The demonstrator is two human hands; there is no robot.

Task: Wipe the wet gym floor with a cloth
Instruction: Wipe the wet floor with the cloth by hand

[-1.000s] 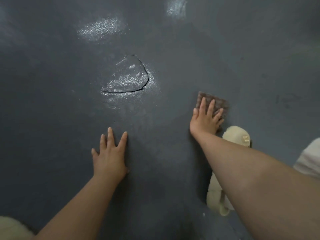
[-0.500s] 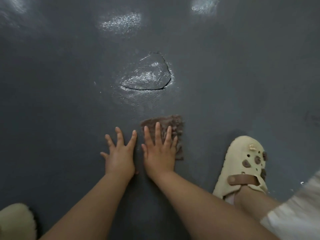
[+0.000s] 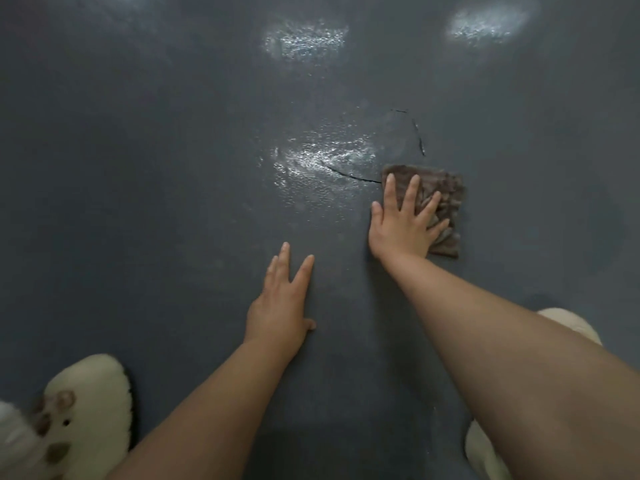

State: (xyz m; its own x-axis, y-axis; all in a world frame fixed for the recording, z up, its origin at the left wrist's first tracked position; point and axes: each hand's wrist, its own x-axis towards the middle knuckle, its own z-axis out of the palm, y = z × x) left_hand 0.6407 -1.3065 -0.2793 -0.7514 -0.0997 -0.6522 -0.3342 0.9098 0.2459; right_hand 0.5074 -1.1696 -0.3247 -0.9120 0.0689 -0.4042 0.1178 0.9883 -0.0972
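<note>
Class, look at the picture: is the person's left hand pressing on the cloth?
No. The left hand lies flat on the bare floor, while the right hand presses the brown cloth.

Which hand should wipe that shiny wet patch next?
Right. The right hand already presses flat on the cloth, beside the wet patch; the left hand rests bare on the floor.

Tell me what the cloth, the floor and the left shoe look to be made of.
Cloth: brown, napped fabric, likely microfibre; ribbed pile. Floor: dark grey, probably rubber or coated; pebbled sheen and a curved crack. Left shoe: cream moulded foam, matte.
</note>
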